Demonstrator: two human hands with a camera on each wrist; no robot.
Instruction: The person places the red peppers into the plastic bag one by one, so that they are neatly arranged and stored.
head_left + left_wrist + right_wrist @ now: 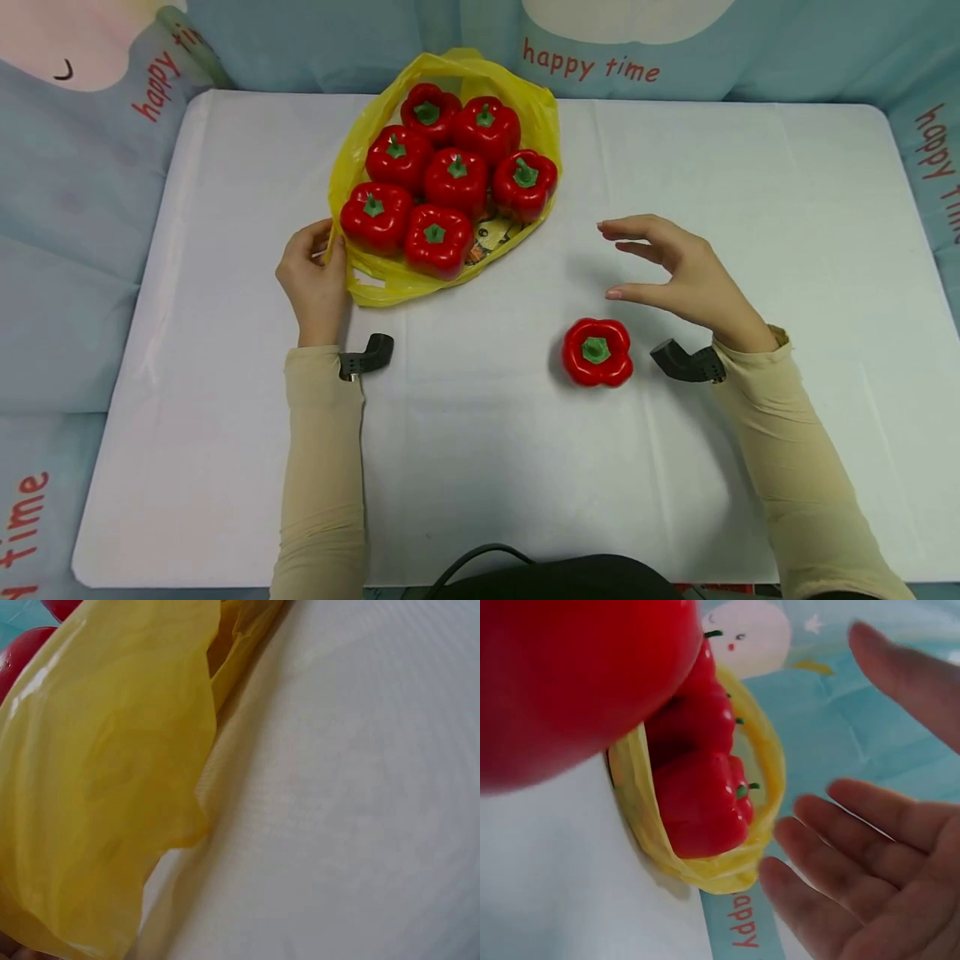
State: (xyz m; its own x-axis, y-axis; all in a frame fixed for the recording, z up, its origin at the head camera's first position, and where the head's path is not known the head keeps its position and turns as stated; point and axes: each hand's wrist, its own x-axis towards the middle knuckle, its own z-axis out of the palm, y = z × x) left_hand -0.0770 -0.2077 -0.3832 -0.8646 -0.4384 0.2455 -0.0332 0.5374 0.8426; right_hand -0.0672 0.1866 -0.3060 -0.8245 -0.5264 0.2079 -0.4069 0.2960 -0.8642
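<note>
A yellow plastic bag (401, 287) lies spread open toward the back of the table, with several red bell peppers (457, 187) inside, green stems up. At its left edge my left hand (313, 279) pinches the rim between thumb and fingers. The left wrist view is mostly filled by the bag's yellow side (112, 765), with a bit of fingertip in the lower left corner. One more red bell pepper (615, 354) sits by itself on the table. Just behind and right of it, my right hand (678, 267) is held with thumb and fingers apart, nothing between them.
A white cloth (480, 467) covers the table. Around its back and sides hangs a light blue curtain (360, 42) with red lettering. Black camera mounts (367, 357) stick out from both wrists, and a dark cable (480, 550) curves at the front edge.
</note>
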